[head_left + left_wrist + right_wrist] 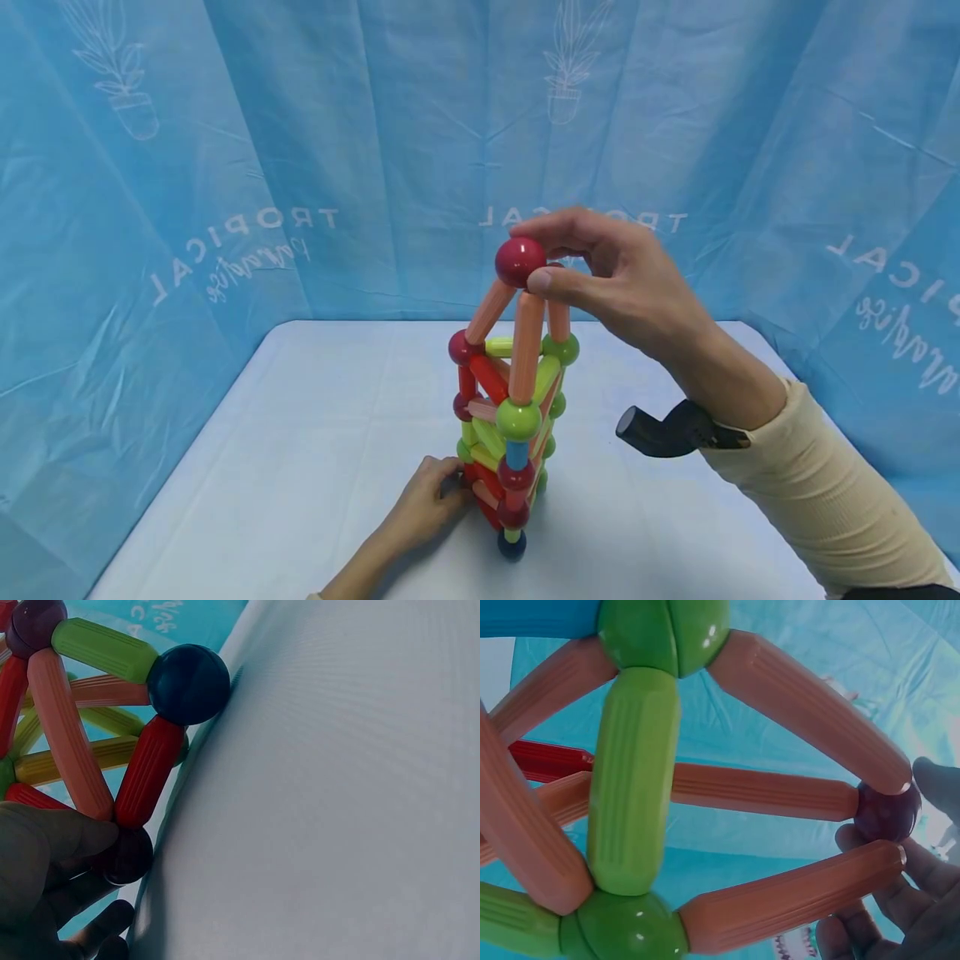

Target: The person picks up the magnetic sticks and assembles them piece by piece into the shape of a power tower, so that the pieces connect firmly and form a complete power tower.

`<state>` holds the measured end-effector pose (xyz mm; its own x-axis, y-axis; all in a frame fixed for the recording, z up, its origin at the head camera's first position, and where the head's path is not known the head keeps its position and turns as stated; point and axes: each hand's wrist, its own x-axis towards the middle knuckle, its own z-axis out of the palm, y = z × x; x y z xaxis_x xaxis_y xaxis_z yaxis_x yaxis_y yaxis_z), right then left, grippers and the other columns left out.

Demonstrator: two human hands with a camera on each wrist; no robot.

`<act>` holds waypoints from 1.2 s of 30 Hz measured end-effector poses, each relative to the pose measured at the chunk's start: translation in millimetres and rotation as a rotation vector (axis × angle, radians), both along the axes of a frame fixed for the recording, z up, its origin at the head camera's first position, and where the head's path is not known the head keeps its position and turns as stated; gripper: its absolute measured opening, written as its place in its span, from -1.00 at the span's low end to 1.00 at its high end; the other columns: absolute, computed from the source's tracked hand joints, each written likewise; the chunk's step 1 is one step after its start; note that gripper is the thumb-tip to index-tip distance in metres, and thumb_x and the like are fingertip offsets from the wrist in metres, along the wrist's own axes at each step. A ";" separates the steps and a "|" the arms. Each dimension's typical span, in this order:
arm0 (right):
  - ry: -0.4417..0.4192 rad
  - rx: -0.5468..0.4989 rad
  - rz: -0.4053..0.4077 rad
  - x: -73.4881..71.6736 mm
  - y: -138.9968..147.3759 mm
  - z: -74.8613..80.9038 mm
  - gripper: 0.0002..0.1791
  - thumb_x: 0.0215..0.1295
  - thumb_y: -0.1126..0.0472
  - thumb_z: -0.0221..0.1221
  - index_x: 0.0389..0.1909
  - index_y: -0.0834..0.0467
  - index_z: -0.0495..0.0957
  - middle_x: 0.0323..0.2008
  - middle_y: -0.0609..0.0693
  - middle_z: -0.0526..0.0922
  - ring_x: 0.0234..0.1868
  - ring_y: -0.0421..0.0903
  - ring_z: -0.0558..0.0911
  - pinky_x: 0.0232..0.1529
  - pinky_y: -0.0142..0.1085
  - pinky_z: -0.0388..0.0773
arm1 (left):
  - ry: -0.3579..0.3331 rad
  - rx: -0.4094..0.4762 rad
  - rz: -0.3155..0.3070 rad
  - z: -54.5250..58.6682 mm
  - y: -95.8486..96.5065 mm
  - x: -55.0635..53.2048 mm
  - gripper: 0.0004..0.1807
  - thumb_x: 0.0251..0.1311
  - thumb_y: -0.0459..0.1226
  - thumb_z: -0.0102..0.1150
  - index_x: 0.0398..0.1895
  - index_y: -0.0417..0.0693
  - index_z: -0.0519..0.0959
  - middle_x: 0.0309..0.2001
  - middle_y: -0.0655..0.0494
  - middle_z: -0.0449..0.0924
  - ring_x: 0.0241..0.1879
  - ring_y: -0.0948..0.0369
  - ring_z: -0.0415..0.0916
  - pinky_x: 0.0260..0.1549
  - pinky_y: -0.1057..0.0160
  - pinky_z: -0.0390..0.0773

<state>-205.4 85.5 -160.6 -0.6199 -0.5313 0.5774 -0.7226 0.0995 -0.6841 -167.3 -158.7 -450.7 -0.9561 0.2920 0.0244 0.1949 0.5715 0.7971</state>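
Note:
A tall tower of coloured ribbed sticks and balls stands on the white table. At its peak, my right hand pinches a glossy red ball between thumb and fingers. Three orange sticks slope up to that ball from the green and red balls below. Low on the tower's left side, my left hand has thumb and fingers around a bottom corner ball, dark in the left wrist view. A red stick links this ball to a dark blue ball at the front foot.
The white tabletop spreads out on both sides of the tower. Blue printed curtains hang behind and beside the table. A black camera mount is strapped on the right wrist and juts toward the tower.

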 end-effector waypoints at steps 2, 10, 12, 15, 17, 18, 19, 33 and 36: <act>0.007 -0.001 0.004 -0.4 0.9 -2.4 -0.49 0.22 0.14 0.30 0.14 0.27 0.49 0.07 0.06 0.53 0.09 0.01 0.47 -0.08 -0.21 0.52 | -0.021 -0.005 0.002 0.4 0.1 0.0 -0.63 0.11 -0.28 0.32 0.02 -0.04 0.58 -0.10 0.14 0.55 -0.11 0.14 0.34 -0.13 0.08 0.42; 0.029 -0.042 0.001 -5.5 -2.1 -10.8 -0.42 0.18 0.04 0.33 0.12 0.28 0.48 0.07 0.04 0.52 0.07 0.00 0.46 -0.08 -0.20 0.49 | -0.010 0.013 -0.007 0.2 0.6 0.1 -0.63 0.13 -0.28 0.30 0.04 -0.02 0.58 -0.07 0.14 0.55 -0.09 0.13 0.34 -0.11 0.05 0.41; 0.025 -0.049 0.009 -6.7 -2.4 -12.4 -0.39 0.17 0.01 0.34 0.13 0.30 0.47 0.08 0.04 0.51 0.09 -0.01 0.45 -0.10 -0.20 0.51 | -0.012 0.014 -0.006 0.1 0.6 0.2 -0.64 0.13 -0.27 0.30 0.04 -0.02 0.58 -0.07 0.14 0.54 -0.09 0.13 0.33 -0.11 0.05 0.41; 0.013 -0.059 0.020 -7.9 0.2 -14.5 -0.35 0.15 -0.02 0.34 0.15 0.30 0.46 0.10 0.04 0.49 0.11 0.01 0.44 -0.08 -0.19 0.50 | -0.014 0.014 -0.006 0.4 0.8 0.5 -0.64 0.13 -0.27 0.29 0.03 -0.02 0.58 -0.07 0.13 0.54 -0.09 0.12 0.34 -0.10 0.04 0.40; 0.011 -0.060 0.022 -8.2 4.1 -16.1 -0.36 0.16 0.01 0.34 0.16 0.30 0.45 0.10 0.05 0.50 0.10 0.03 0.43 -0.03 -0.17 0.46 | -0.014 0.013 -0.004 0.9 1.1 0.8 -0.64 0.13 -0.26 0.29 0.03 -0.02 0.58 -0.07 0.13 0.54 -0.08 0.12 0.34 -0.10 0.03 0.40; 0.012 -0.059 0.022 -8.3 6.5 -17.4 -0.38 0.18 0.03 0.33 0.16 0.29 0.45 0.10 0.06 0.50 0.10 0.04 0.43 0.00 -0.16 0.44 | -0.016 0.014 -0.002 1.3 1.2 0.8 -0.64 0.13 -0.26 0.30 0.03 -0.02 0.58 -0.07 0.13 0.54 -0.08 0.12 0.34 -0.10 0.03 0.40; 0.011 -0.060 0.025 -8.2 9.0 -18.7 -0.41 0.18 0.08 0.33 0.16 0.29 0.45 0.09 0.07 0.51 0.09 0.05 0.43 0.02 -0.16 0.42 | -0.018 0.014 -0.001 1.6 1.3 1.0 -0.63 0.13 -0.26 0.30 0.04 -0.01 0.58 -0.07 0.13 0.54 -0.08 0.11 0.33 -0.10 0.03 0.40; 0.040 -0.070 0.014 -14.2 13.3 -41.5 -0.61 0.27 0.08 0.26 -0.04 0.31 0.60 -0.11 0.03 0.63 0.07 0.05 0.46 0.06 -0.10 0.40 | -0.048 -0.007 0.022 2.4 2.8 2.0 -0.59 0.11 -0.27 0.32 0.08 0.02 0.57 -0.08 0.16 0.51 -0.10 0.14 0.32 -0.13 0.07 0.41; 0.033 -0.071 0.026 -14.3 12.0 -41.4 -0.56 0.24 0.02 0.27 -0.05 0.31 0.60 -0.11 0.02 0.62 0.07 0.05 0.43 0.08 -0.02 0.36 | -0.044 -0.012 0.020 2.2 3.1 0.9 -0.58 0.11 -0.27 0.31 0.09 0.02 0.56 -0.08 0.16 0.50 -0.10 0.14 0.32 -0.13 0.06 0.41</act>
